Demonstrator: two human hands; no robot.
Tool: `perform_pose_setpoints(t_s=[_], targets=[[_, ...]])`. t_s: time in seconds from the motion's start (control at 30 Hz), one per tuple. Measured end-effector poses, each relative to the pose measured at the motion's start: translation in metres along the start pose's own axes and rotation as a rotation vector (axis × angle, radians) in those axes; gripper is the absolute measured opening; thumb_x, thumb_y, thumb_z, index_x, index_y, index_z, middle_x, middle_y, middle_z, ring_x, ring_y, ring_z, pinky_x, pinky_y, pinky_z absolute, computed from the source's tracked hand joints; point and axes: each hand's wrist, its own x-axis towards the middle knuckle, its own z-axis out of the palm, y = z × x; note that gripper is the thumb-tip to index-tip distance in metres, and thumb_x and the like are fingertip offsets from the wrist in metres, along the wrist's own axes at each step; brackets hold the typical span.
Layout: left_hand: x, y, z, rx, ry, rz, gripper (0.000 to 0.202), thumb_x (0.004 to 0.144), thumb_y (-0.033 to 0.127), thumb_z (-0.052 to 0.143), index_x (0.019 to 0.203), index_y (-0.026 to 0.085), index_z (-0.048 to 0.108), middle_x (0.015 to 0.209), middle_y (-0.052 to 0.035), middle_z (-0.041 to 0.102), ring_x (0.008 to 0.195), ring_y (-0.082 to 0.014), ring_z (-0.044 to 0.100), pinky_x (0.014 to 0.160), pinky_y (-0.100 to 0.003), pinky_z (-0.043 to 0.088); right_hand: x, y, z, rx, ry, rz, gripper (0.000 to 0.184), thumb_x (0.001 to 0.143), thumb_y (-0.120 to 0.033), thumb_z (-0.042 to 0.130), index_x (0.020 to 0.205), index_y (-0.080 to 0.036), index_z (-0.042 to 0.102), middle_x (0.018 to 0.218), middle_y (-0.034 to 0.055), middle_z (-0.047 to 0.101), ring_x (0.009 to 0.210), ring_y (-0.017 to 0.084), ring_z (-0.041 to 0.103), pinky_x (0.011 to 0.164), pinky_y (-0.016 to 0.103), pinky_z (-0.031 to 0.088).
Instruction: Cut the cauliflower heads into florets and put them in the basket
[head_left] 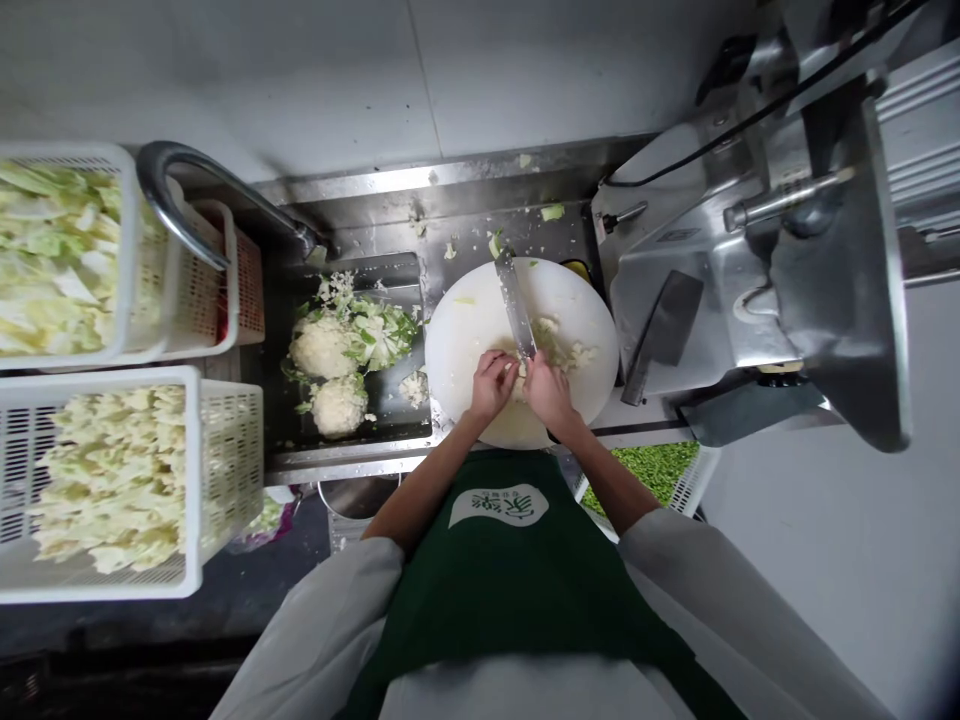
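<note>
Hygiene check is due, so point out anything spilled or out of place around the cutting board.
Leaf scraps lie strewn on the steel counter behind the cutting board, and a cleaver rests on the slicing machine rather than by the board. Nothing looks damaged.

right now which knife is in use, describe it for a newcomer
Find the round white cutting board right of the sink. The knife reaches across it, blade pointing away, handle in the right hand. The other cleaver rests untouched on the steel slicer.
</note>
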Motion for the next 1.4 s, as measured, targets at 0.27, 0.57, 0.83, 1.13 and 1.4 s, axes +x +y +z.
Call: perform_pose_setpoints(t_s=[0.27, 0.57, 0.83, 1.13, 1.4], targets=[[-0.021, 0.001, -0.014, -0.019, 0.002, -0.1, 0.037, 0.093, 0.044, 0.073, 0.118, 0.019, 0.063, 0.118, -0.013, 0.062, 0.112, -0.0249, 0.061, 0.092, -0.039, 0.056, 0.037, 0.028, 0.005, 0.017, -0.026, -0.055, 0.034, 0.108, -0.03, 0.033, 0.123, -0.012, 0.057, 0.109, 0.0181, 0.073, 0.102, 0.029, 0.067, 0.084, 0.033, 0.047], [-0.055, 0.004, -0.033, -0.013, -0.24, -0.138, 0.042, 0.083, 0.028, 0.083, 0.122, 0.022, 0.066, 0.11, -0.0078, 0.061, 0.104, -0.0216, 0.063, 0.09, -0.036, 0.058, 0.024, 0.033, -0.016, -0.011, 0.082, -0.007, 0.04, 0.109, -0.032, 0.029, 0.131, -0.01, 0.054, 0.102, 0.0162, 0.073, 0.091, 0.028, 0.067, 0.08, 0.033, 0.044], [-0.056, 0.024, -0.014, 0.142, -0.281, -0.107, 0.052, 0.082, 0.028, 0.083, 0.131, 0.023, 0.064, 0.117, -0.0113, 0.069, 0.108, -0.0304, 0.062, 0.097, -0.048, 0.052, -0.011, 0.049, -0.028, -0.039, 0.177, -0.015, 0.043, 0.109, -0.033, 0.026, 0.129, -0.009, 0.055, 0.099, 0.0186, 0.073, 0.088, 0.03, 0.068, 0.077, 0.034, 0.042], [-0.077, 0.003, -0.073, 0.338, -0.03, 0.122, 0.027, 0.094, 0.026, 0.07, 0.121, 0.024, 0.069, 0.123, -0.0139, 0.066, 0.123, -0.0324, 0.054, 0.103, -0.054, 0.051, -0.05, 0.055, -0.014, -0.089, 0.135, -0.086, 0.044, 0.109, -0.036, 0.023, 0.124, -0.011, 0.056, 0.096, 0.0179, 0.075, 0.088, 0.03, 0.07, 0.073, 0.032, 0.041], [-0.109, -0.003, -0.065, 0.134, -0.072, 0.279, 0.024, 0.101, 0.018, 0.058, 0.124, 0.021, 0.065, 0.117, -0.0127, 0.067, 0.12, -0.0234, 0.063, 0.102, -0.046, 0.057, -0.084, 0.025, 0.008, -0.219, -0.101, -0.284, 0.036, 0.11, -0.031, 0.028, 0.12, -0.014, 0.057, 0.095, 0.0149, 0.078, 0.086, 0.025, 0.074, 0.074, 0.028, 0.042]])
